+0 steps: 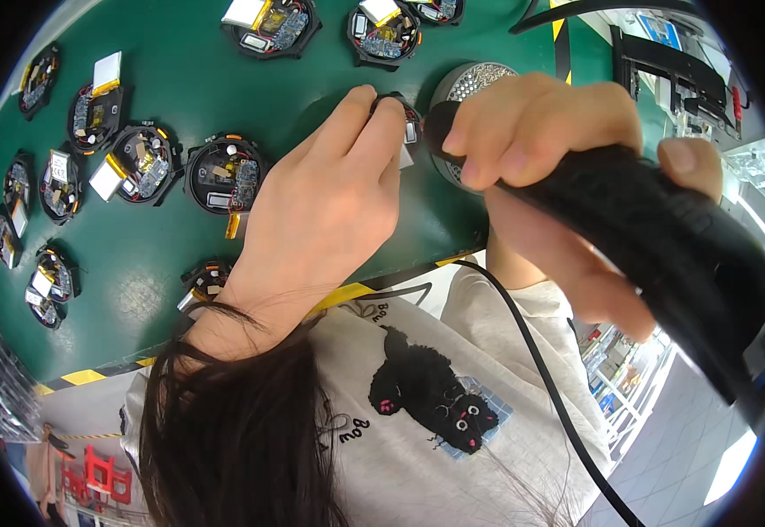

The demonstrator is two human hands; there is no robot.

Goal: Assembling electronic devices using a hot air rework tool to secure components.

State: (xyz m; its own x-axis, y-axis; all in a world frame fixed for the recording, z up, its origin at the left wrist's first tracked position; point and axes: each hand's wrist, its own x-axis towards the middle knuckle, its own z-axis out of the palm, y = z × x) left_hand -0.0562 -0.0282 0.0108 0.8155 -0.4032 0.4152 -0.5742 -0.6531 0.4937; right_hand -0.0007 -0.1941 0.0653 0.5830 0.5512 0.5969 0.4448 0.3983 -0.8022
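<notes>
My left hand (pixel 321 202) reaches over the bench with its fingers bent down on a round black electronic module (pixel 412 127). The hand covers most of that module; a bit of its edge and a pale flap show beside the fingertips. Wrapped around a thick black hand-held tool (pixel 663 228), my right hand (pixel 549 132) is close to the camera. The tool's rounded dark tip (pixel 439 130) points left toward the module. I cannot make out the tool's exact kind. Just behind the tip stands a round metal container with a perforated top (pixel 479 81).
Several similar open modules with circuit boards and silver battery pouches, such as one module (pixel 224 176), lie on the green bench mat (pixel 136 290). Yellow-black tape (pixel 84 377) marks its front edge. A black cable (pixel 531 342) hangs across my front. A black bracket-like fixture (pixel 672 70) stands at right.
</notes>
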